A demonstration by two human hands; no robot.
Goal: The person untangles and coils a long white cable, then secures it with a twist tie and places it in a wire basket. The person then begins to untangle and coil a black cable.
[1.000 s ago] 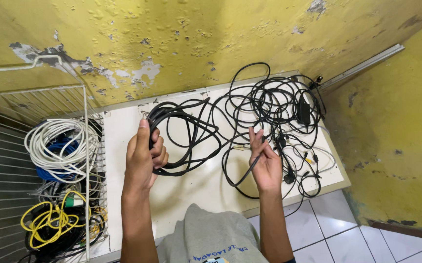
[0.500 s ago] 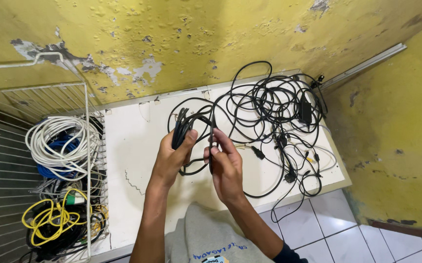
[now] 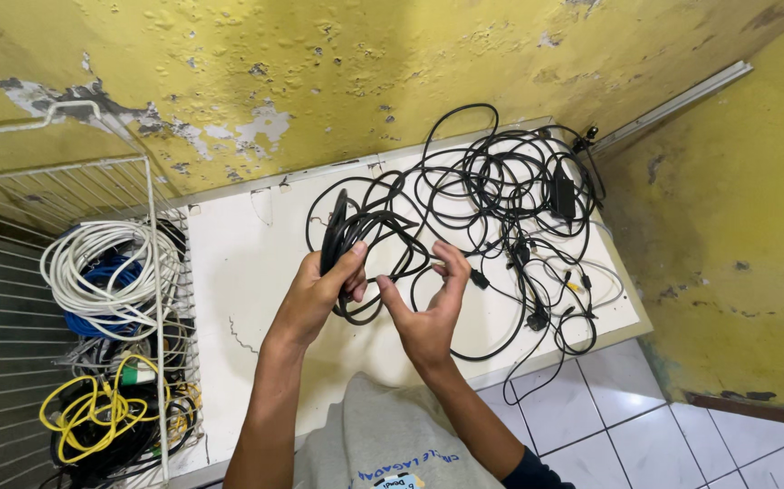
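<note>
We hold a coiled black cable (image 3: 355,249) above the white bench (image 3: 238,281). Our left hand (image 3: 319,290) grips the loops together so they keep their shape; our right hand (image 3: 428,308), fingers loosely curled, pinches its free strand. Right of the coil lies a tangled heap of black cords (image 3: 519,199); left of it stands a white wire basket (image 3: 75,335) of bundled cables.

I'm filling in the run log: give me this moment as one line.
left hand: grips coiled black cable | right hand: fingers pinch a strand of it | tangled black cables: on white table | wire basket: holds cable coils
</note>
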